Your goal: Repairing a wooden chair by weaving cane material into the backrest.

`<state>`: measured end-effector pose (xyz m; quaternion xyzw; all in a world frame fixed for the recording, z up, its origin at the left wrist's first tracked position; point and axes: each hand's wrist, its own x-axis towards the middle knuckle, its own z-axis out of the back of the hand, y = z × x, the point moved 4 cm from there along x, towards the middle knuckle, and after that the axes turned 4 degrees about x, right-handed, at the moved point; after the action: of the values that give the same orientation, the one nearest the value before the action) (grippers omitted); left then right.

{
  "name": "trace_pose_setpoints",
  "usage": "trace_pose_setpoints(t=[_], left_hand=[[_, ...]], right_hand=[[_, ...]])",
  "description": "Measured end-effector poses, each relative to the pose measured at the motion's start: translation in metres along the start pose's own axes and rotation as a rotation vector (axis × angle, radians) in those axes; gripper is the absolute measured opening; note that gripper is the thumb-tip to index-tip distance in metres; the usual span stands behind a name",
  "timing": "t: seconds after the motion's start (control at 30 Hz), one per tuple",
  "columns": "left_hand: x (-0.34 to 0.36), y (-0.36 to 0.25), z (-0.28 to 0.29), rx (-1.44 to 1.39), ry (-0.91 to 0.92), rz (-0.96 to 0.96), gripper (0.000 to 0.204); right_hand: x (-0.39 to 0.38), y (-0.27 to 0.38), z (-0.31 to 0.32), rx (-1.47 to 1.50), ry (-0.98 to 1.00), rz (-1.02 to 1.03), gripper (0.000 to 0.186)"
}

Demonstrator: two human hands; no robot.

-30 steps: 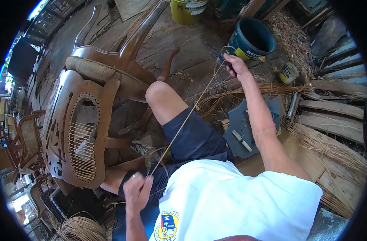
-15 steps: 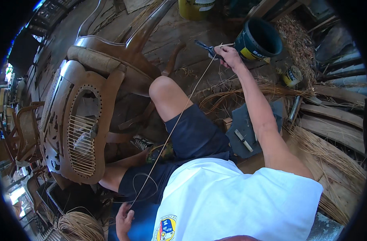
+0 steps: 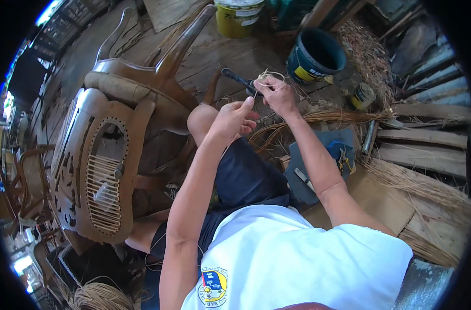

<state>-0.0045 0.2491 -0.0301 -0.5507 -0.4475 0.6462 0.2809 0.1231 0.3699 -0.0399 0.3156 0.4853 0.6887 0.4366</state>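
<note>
My left hand is raised in front of my knee, thumb and forefinger pinching a thin cane strand. Just beyond it, my right hand grips the strand too, and a pale loop of cane strand curls above its fingers. Against the right hand is a dark-handled tool; whether the fingers hold it cannot be told. To the left, a carved wooden chair lies tipped over. Its oval, hole-edged opening is partly strung with parallel cane strands, and a crumpled clear plastic piece shows at them.
A dark green bucket and a yellow pail stand ahead, with a small can nearby. On my right are a grey cloth, blue-and-yellow-handled tools and loose cane bundles. A cane coil sits lower left.
My left hand has risen from beside my lap at lower left to meet the right. The strand, stretched long between them before, now has a short span there. My right hand came slightly nearer.
</note>
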Motion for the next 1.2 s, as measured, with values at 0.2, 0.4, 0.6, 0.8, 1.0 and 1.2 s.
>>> trace_pose_setpoints(t=[0.2,0.4,0.6,0.8,1.0,1.2], left_hand=[[0.004,0.001,-0.016,0.473,-0.288,-0.439,0.039],[-0.103,-0.011,0.020,0.174,-0.274,-0.438,0.041],[-0.111,0.005,0.061,-0.130,-0.241,-0.028,0.025],[-0.077,0.002,0.058,0.087,-0.239,-0.167,0.022],[-0.066,-0.018,0.056,-0.051,-0.109,-0.184,0.018],[-0.152,-0.087,0.142,-0.434,-0.252,-0.515,0.040]], right_hand=[[0.003,-0.033,-0.009,0.377,0.295,-0.270,0.027],[0.075,-0.120,0.067,0.441,0.076,-0.624,0.031],[0.139,-0.087,0.037,0.013,0.425,-0.355,0.033],[0.121,-0.061,0.049,-0.132,0.200,-0.194,0.033],[0.065,-0.089,0.080,-0.401,0.220,-0.281,0.030],[0.016,-0.165,0.135,-0.526,-0.005,-0.317,0.033]])
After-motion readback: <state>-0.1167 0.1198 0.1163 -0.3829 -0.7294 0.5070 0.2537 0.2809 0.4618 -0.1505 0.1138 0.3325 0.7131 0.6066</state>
